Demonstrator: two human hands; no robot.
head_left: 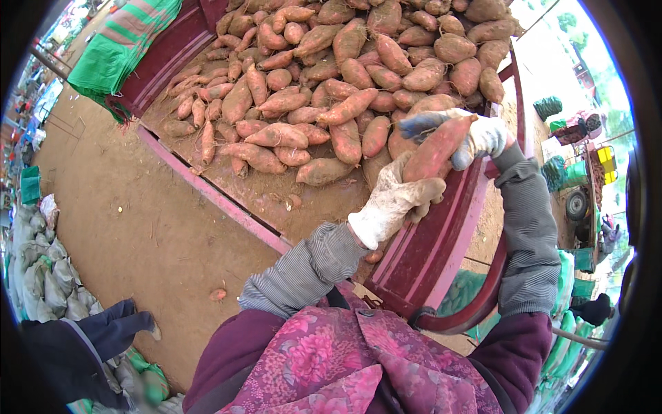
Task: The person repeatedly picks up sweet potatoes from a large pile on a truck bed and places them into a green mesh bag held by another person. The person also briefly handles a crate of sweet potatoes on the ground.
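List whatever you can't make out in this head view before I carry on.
- Held sweet potato: its underside is turned away, its lower end covered by the left grip.
- Right grip: partly behind that sweet potato; whether it closes on it is unclear.
- Pile: lower layers hidden under upper ones; far end cut off by the top edge.
- Person in dark clothing: cut off by the dark lens rim.

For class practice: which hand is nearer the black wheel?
Right. The right hand, at the upper end of the sweet potato, is toward the wheel; the left hand, holding the lower end, is farther left.
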